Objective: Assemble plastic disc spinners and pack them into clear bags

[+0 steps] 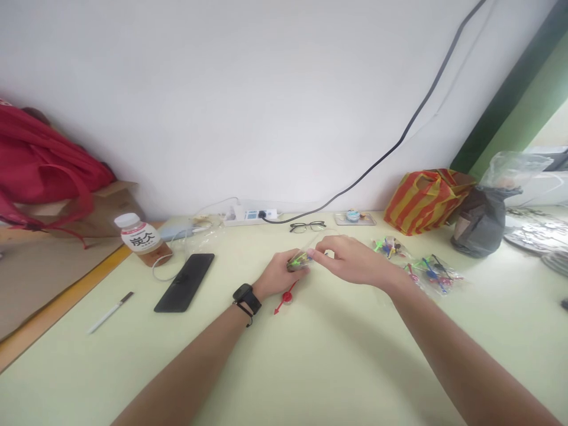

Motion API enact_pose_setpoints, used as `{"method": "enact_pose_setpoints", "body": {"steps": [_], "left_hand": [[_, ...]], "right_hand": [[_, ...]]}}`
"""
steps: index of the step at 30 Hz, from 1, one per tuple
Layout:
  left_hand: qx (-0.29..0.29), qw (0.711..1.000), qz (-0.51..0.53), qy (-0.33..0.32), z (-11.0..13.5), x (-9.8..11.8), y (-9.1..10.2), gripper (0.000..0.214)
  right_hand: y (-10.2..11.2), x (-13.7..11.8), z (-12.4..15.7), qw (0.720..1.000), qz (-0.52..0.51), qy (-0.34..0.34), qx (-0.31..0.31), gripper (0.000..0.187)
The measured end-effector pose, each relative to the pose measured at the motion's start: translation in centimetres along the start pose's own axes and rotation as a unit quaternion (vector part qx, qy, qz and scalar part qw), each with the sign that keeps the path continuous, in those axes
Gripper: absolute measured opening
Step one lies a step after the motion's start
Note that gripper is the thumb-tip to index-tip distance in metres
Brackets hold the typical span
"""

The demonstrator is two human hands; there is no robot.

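My left hand, with a black watch on its wrist, is closed around a small clear plastic bag that has yellow-green and other coloured pieces in it. From the right, my right hand bends its fingers in a pinch at the bag's edge; the exact contact is partly hidden. A red arrow-shaped plastic piece with a round middle lies on the table just below my left hand. To the right lie more clear bags of coloured plastic pieces, and another such bag sits behind my right wrist.
A phone, a pen and a drink bottle are on the left. Glasses, a power strip and a small tray line the wall. A striped bag and a grey bag stand at right.
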State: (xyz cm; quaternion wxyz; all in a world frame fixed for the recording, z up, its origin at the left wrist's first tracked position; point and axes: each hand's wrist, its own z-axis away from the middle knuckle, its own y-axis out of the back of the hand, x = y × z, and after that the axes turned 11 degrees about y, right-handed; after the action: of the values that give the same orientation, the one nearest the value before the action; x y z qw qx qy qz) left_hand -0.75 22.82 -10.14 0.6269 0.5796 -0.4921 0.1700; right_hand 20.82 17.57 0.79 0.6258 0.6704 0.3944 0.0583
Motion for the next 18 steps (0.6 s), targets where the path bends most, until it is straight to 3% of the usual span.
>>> {"method": "enact_pose_setpoints", "body": {"steps": [6,18], "left_hand": [[-0.006,1.0,0.002,-0.005,0.06,0.31,0.13,0.012],[0.011,1.0,0.02,0.014,-0.04,0.1,-0.14,0.016]], "right_hand": [[-0.25,-0.04,-0.02,0.998,0.004,-0.045,-0.032,0.059],[0.3,-0.4,-0.46,0.99,-0.122,-0.056,0.051,0.062]]}}
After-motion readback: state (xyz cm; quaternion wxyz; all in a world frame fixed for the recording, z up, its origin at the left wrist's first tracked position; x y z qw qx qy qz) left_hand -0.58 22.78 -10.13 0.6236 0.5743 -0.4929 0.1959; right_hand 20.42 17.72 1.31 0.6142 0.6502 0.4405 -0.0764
